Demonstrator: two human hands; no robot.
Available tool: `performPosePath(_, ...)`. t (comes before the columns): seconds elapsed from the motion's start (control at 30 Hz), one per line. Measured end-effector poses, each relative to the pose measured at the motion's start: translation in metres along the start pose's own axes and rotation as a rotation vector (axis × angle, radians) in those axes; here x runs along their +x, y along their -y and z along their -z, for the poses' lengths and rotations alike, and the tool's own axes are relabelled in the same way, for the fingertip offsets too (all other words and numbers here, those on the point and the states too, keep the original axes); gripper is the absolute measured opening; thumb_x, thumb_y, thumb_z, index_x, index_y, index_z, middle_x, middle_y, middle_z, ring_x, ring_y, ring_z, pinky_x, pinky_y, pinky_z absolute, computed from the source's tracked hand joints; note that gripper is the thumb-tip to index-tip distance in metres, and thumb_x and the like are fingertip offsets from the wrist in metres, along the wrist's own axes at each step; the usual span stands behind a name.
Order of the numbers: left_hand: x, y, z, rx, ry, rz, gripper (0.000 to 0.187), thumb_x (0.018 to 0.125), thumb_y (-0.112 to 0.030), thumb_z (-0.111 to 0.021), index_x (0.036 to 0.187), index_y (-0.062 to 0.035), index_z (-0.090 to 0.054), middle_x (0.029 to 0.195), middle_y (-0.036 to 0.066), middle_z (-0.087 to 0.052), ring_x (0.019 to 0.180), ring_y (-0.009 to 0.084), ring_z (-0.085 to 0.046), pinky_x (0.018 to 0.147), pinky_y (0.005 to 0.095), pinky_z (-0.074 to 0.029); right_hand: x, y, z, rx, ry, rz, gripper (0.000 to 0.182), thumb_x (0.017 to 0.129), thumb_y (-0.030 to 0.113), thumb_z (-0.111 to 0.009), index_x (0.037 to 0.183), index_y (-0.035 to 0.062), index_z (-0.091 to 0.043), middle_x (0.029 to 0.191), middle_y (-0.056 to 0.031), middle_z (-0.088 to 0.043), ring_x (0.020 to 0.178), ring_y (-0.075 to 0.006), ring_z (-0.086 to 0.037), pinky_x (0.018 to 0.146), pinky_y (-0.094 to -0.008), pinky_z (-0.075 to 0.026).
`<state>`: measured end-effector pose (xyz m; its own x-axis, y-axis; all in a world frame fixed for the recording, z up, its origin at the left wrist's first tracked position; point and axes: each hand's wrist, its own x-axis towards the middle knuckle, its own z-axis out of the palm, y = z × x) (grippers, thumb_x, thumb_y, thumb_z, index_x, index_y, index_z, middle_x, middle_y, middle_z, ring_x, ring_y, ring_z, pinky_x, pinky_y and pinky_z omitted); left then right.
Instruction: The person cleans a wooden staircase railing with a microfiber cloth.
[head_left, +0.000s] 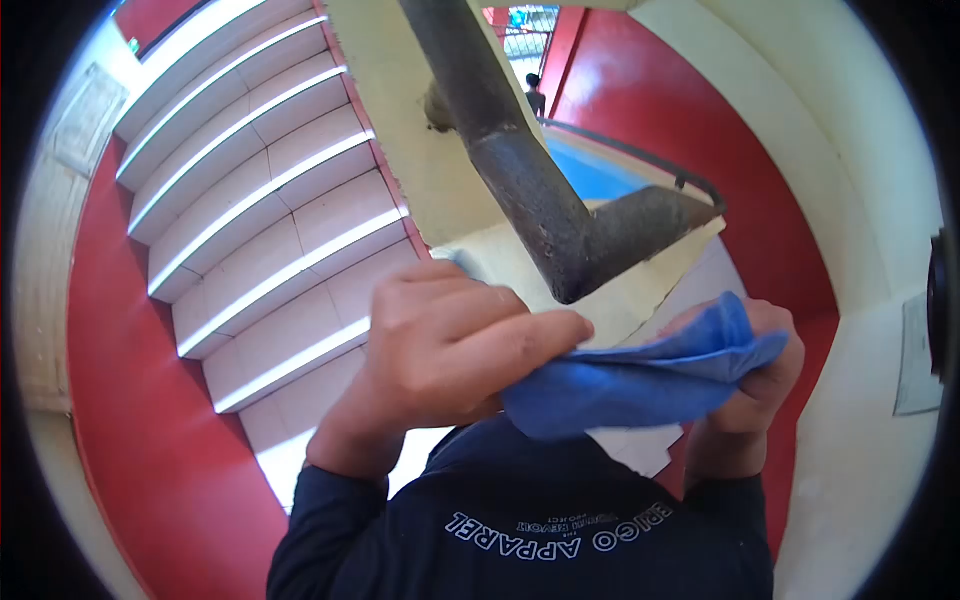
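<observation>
Two hands: left hand (450,345) gripped blue fabric cloth (620,390); right hand (778,365) could not be judged.
Cloth: seemed half-spread; next move required tension.

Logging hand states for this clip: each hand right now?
Left hand: closed, holding the blue cloth.
Right hand: partly hidden behind the cloth; its grip cannot be told.
</observation>
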<state>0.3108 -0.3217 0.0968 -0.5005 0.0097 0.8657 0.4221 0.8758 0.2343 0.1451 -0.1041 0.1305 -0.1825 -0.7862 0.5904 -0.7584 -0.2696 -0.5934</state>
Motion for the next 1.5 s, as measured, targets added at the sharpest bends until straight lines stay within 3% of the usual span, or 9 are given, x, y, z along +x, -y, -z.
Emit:
performPosePath(0.1,0.021,0.025,0.016,0.205,-0.085,0.061,0.029,0.070,-0.028,-0.079,0.096,-0.0177,-0.072,0.065,0.000,-0.061,0.055,0.0208,-0.061,0.054,0.0314,-0.047,0.034,-0.011,-0.004,-0.298,-0.138,0.089,0.060,0.071,0.033,-0.089,0.115,-0.0019,-0.069,0.098,-0.0139,-0.074,0.084,-0.0239,-0.073,0.073,-0.0316,-0.056)
performPosePath(0.3,0.045,0.102,-0.029,0.508,-0.286,0.324,0.049,0.071,-0.044,-0.084,0.109,-0.0180,-0.068,0.102,0.006,-0.062,0.103,0.0285,-0.060,0.091,0.0449,-0.044,0.053,-0.101,-0.040,-0.160,-0.384,-0.034,0.095,0.086,0.079,-0.052,0.129,-0.0050,-0.058,0.101,-0.0158,-0.069,0.099,-0.0238,-0.065,0.093,-0.0354,-0.047)
performPosePath(0.53,0.003,0.008,-0.063,0.066,-0.001,0.774,0.103,0.082,-0.052,-0.079,0.159,-0.0165,-0.022,0.161,0.030,0.000,0.153,0.0439,-0.007,0.120,0.0491,-0.022,0.047,-0.103,-0.040,-0.145,-0.369,-0.099,0.095,0.090,0.079,-0.046,0.137,-0.0033,-0.050,0.097,-0.0169,-0.069,0.091,-0.0202,-0.066,0.084,-0.0319,-0.048)
performPosePath(0.67,0.010,0.013,-0.083,-1.022,-0.647,0.929,0.108,0.084,-0.038,-0.082,0.158,-0.0085,-0.010,0.150,0.025,-0.032,0.136,0.0353,-0.043,0.108,0.0479,-0.043,0.042,-0.102,-0.041,-0.105,-0.377,-0.126,0.092,0.090,0.077,-0.048,0.135,-0.0036,-0.053,0.095,-0.0157,-0.068,0.088,-0.0181,-0.065,0.082,-0.0304,-0.048)
performPosePath(0.9,0.021,0.049,-0.089,-1.572,-0.773,1.148,0.065,0.090,-0.025,-0.077,0.139,-0.0062,-0.038,0.124,0.010,-0.057,0.111,0.0213,-0.061,0.090,0.0397,-0.056,0.048,-0.109,-0.041,-0.122,-0.424,-0.055,0.098,0.087,0.082,-0.048,0.134,-0.0042,-0.052,0.095,-0.0133,-0.067,0.090,-0.0183,-0.063,0.084,-0.0322,-0.048)
performPosePath(1.07,0.009,0.035,-0.086,-1.493,-0.684,1.208,0.063,0.101,-0.044,-0.060,0.145,-0.0044,-0.036,0.132,0.011,-0.055,0.119,0.0210,-0.056,0.102,0.0367,-0.047,0.056,-0.107,-0.037,0.125,-0.521,-0.057,0.104,0.085,0.085,-0.044,0.137,-0.0044,-0.049,0.097,-0.0129,-0.068,0.095,-0.0196,-0.063,0.092,-0.0339,-0.046)
performPosePath(1.27,-0.013,0.005,-0.065,-1.454,-0.824,1.256,0.055,0.106,-0.032,-0.053,0.146,0.0025,-0.038,0.140,0.012,-0.053,0.123,0.0207,-0.053,0.108,0.0322,-0.039,0.051,-0.107,-0.040,-0.039,-0.484,-0.126,0.100,0.087,0.082,-0.046,0.136,-0.0042,-0.050,0.094,-0.0125,-0.067,0.094,-0.0179,-0.063,0.092,-0.0336,-0.046)
performPosePath(1.43,0.022,0.089,-0.039,-0.892,-0.790,0.698,0.061,0.102,-0.016,-0.056,0.151,0.0085,-0.029,0.144,0.017,-0.047,0.129,0.0207,-0.047,0.110,0.0293,-0.034,0.052,-0.105,-0.041,-0.079,-0.462,-0.123,0.086,0.092,0.072,-0.051,0.135,-0.0031,-0.052,0.089,-0.0102,-0.067,0.091,-0.0169,-0.063,0.089,-0.0339,-0.046)
performPosePath(1.5,0.045,0.137,-0.053,-0.336,-0.662,0.646,0.065,0.101,-0.019,-0.055,0.153,0.0058,-0.026,0.152,0.025,-0.039,0.139,0.0339,-0.042,0.115,0.0357,-0.033,0.052,-0.106,-0.042,-0.063,-0.463,-0.120,0.081,0.095,0.068,-0.052,0.133,-0.0030,-0.054,0.087,-0.0096,-0.066,0.090,-0.0169,-0.063,0.089,-0.0339,-0.046)
